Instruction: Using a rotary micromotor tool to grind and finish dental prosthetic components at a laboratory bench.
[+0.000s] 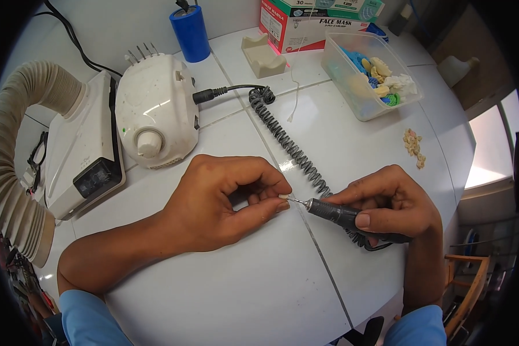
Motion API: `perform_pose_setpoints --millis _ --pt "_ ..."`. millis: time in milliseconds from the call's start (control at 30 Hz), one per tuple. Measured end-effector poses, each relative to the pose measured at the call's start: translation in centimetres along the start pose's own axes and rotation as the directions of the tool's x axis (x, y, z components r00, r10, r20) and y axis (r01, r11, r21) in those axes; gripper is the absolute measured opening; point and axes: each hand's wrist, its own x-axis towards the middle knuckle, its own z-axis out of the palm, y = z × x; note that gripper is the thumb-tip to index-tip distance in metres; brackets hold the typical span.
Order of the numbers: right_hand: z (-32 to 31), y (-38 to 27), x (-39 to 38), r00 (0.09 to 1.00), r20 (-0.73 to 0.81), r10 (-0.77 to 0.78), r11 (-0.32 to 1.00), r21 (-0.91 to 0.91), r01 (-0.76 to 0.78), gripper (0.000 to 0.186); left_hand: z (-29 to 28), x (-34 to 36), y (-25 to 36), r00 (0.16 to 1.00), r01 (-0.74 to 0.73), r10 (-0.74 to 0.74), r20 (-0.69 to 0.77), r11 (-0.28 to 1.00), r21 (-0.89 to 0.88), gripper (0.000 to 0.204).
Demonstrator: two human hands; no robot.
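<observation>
Head view looks down on a white round table (pixel 225 288), with both forearms coming in from six o'clock. At the centre the left hand (pixel 225 202) is curled nearly closed, thumb and forefinger pinching a small pale piece (pixel 283 197) (too small to tell its exact shape). Just toward three o'clock from it, the right hand (pixel 389 205) is wrapped shut around a dark rotary handpiece (pixel 343 215), held like a pen, and its thin bur tip touches the pale piece. A grey coiled cord (pixel 288 147) runs from the handpiece toward twelve o'clock to a white control unit (pixel 155 112) with a round knob, at about ten o'clock from the hands. Beside that unit, at nine o'clock, sits a flat white box (pixel 83 150) joined to a ribbed beige hose (pixel 8 173). At one o'clock stands a clear plastic tub (pixel 369 72) holding blue, green and cream dental casts, and a small cluster of cream-coloured pieces (pixel 414 147) lies loose on the table at two o'clock.
</observation>
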Motion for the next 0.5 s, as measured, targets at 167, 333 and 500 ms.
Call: perform_pose_setpoints --millis 167,333,500 --pt "0.03 -0.26 0.02 1.000 0.005 0.027 0.999 0.045 -0.027 0.049 0.01 -0.15 -0.03 1.000 -0.008 0.008 -0.003 1.000 0.003 0.011" --pt "-0.01 0.16 -0.03 0.999 0.001 -0.041 0.999 0.006 0.041 0.050 -0.08 -0.18 0.11 1.000 -0.018 0.018 0.010 1.000 0.011 0.011" --pt "-0.25 0.20 -0.05 1.000 0.007 -0.025 0.999 -0.023 0.026 0.050 0.17 -0.36 0.25 1.000 -0.014 0.014 -0.007 1.000 0.026 0.011"
